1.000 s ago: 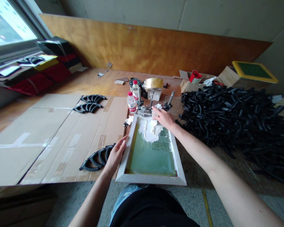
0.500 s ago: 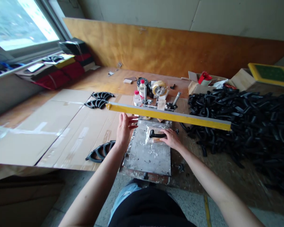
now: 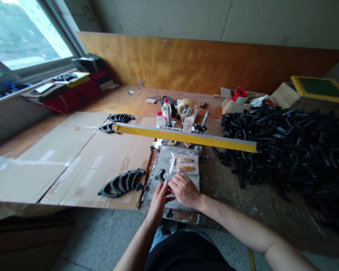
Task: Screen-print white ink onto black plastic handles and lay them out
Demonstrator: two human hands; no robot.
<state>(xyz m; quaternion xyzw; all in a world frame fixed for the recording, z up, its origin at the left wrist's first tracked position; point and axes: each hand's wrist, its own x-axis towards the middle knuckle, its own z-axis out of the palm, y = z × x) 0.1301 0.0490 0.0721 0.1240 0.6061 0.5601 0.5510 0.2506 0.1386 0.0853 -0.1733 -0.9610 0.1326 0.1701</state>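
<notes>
Both of my hands meet over the near part of the metal base plate [image 3: 169, 158]. My left hand [image 3: 159, 197] and my right hand [image 3: 184, 190] close together on a curved black plastic part [image 3: 160, 175], whose end sticks out to the left of my fingers. The hinged yellow-edged screen frame [image 3: 186, 136] stands raised above the plate, seen edge-on. A taped jig with clear film [image 3: 183, 164] lies on the plate beyond my hands. A short row of the same black parts [image 3: 121, 183] lies on cardboard left of the plate.
A big heap of black plastic parts [image 3: 288, 146] fills the table's right side. Bottles [image 3: 166, 108] and a tape roll [image 3: 185, 107] stand behind the frame. Flattened cardboard [image 3: 67, 158] covers the left, with two more part rows [image 3: 117, 122]. A second yellow screen [image 3: 319, 88] sits far right.
The screen frame swung up from flat to raised. My right hand took the black part off the jig and drew it toward me; my left hand left the frame and joined it.
</notes>
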